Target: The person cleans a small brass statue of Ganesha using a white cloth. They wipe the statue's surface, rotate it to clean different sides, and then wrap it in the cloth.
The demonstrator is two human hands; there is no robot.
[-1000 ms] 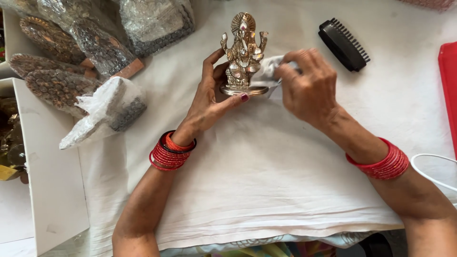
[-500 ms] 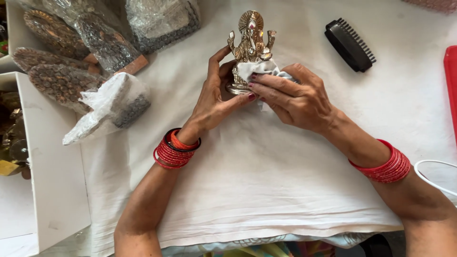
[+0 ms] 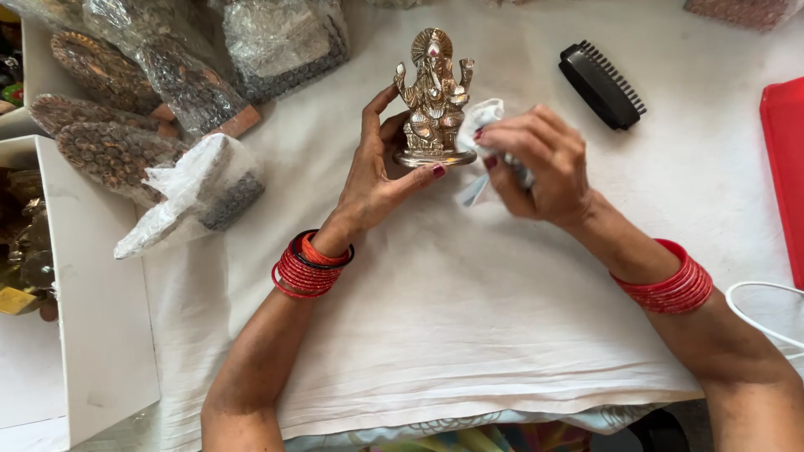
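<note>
Here a white cloth covers most of the bench, creased, with its front hem lying over a patterned fabric that shows at the near edge. The left hand holds a small gold-coloured statuette upright above the cloth, thumb under the front of its round base and fingers curled behind it. The right hand is just beside the statuette on the right, its fingers pressed together around a crumpled white rag, which touches the figure's side. Both wrists carry stacks of red bangles.

A black brush lies on the cloth to the upper right, bristles up, well apart from the hands. At the far right edge sits a red tray, and below it a thin white cable loops in. To the upper left, several dark carved pieces lie wrapped in clear plastic bags, some stacked against each other; one loosely wrapped piece lies nearest the left forearm. A white box stands at the left edge of the bench, with brass-coloured items dimly visible inside it.
</note>
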